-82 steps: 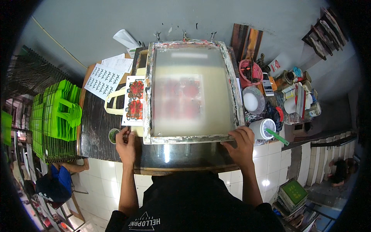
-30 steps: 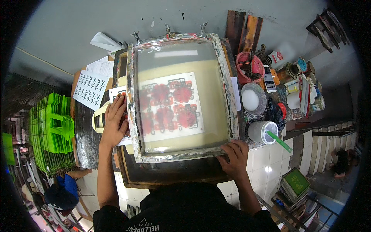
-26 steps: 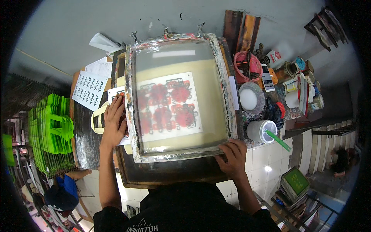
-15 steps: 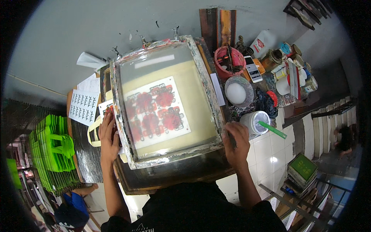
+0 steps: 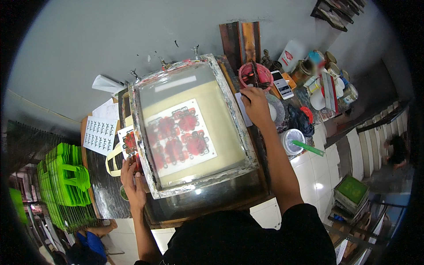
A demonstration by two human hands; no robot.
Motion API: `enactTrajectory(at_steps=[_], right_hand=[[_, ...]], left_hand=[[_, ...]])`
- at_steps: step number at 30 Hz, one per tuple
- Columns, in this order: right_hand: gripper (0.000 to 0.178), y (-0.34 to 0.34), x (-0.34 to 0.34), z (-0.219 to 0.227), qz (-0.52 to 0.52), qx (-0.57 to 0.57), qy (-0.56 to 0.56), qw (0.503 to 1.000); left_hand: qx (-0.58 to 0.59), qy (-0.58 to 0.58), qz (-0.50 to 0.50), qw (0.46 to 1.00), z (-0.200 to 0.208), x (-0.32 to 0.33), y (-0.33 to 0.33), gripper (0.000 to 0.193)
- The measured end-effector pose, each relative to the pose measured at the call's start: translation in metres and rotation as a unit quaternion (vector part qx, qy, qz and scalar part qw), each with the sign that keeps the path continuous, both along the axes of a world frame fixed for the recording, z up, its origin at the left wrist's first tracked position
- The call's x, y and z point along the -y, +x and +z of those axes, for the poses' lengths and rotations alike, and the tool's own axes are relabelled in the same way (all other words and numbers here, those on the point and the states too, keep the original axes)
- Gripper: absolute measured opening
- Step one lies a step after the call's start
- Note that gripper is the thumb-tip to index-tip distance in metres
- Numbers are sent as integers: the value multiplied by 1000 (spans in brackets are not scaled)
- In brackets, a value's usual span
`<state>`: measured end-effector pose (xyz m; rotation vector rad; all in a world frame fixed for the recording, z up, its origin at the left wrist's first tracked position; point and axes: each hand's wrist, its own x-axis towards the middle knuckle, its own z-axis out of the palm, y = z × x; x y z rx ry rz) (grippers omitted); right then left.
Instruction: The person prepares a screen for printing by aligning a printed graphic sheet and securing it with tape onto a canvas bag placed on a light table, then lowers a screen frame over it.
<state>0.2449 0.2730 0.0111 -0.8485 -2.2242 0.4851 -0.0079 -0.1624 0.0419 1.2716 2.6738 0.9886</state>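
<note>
A screen-printing frame with a taut, see-through mesh lies over the work table. Under the mesh shows a white sheet with several red and black printed motifs on cream cloth. My left hand is by the frame's lower left edge, fingers stretched out. Next to it, a printed red and black piece and a cream cloth handle stick out from under the frame. Past the frame's right edge, my right hand hovers near a white paper strip, fingers loosely bent, thumb apart, nothing visible in them.
Right of the frame stand a pink bucket, a bowl, a phone, a white tub with a green stick, and several cans. Green bags hang on a rack at left. Two squeegees lean on the wall.
My right hand has left the frame's lower right edge and reached up toward the bowl and bucket. My left hand has slid down along the frame's left side, uncovering the printed piece.
</note>
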Motion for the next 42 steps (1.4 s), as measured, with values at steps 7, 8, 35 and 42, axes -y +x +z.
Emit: enactTrajectory(at_steps=[7, 8, 35, 42], right_hand=[[21, -12, -17, -8, 19, 75, 2, 997], [20, -13, -17, -9, 16, 74, 6, 997], [12, 86, 75, 54, -200, -192, -50, 959], [18, 64, 41, 24, -34, 42, -144, 988]], left_hand=[[34, 27, 40, 998, 8, 15, 10, 39], [41, 37, 33, 998, 8, 16, 12, 40], [69, 78, -57, 993, 4, 32, 35, 84], [63, 55, -60, 995, 10, 17, 17, 79]])
